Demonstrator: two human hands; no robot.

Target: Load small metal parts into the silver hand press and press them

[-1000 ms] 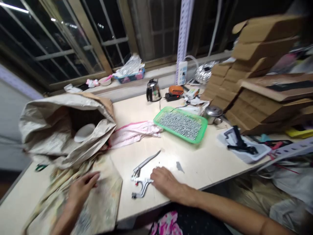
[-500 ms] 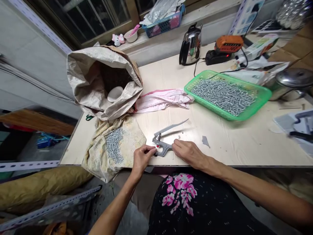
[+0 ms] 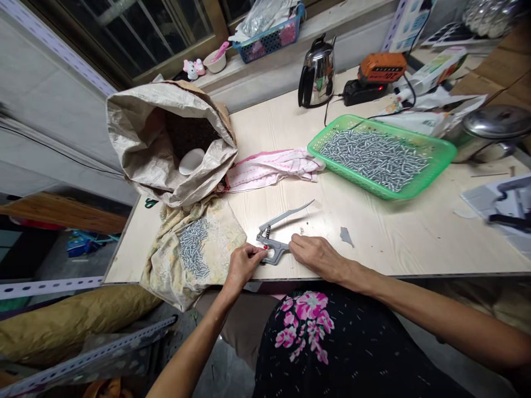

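My right hand [image 3: 311, 254] is closed around the lower handle of grey hand pliers [image 3: 274, 255] near the table's front edge. The pliers' upper handle stands raised, with a dark spring by the pivot. At the pliers' head, my left hand [image 3: 244, 265] pinches with thumb and forefinger beside a small red spot; what lies between the fingertips is too small to make out. Left of that hand, a pile of small silvery metal pins [image 3: 194, 247] rests on a patterned cloth [image 3: 224, 226].
A green basket [image 3: 443, 157] of similar metal pins stands at the right. At the back left an open sack [image 3: 133, 138] holds a white bowl [image 3: 191, 161]. A pink-white cloth [image 3: 274, 170], kettle [image 3: 317, 72], orange battery [image 3: 381, 68] and lidded pot [image 3: 498, 124] are farther back.
The camera view has shifted slightly. My left fingertips have moved a little nearer to the pliers' head, by the red spot. My right hand keeps its grip on the handle.
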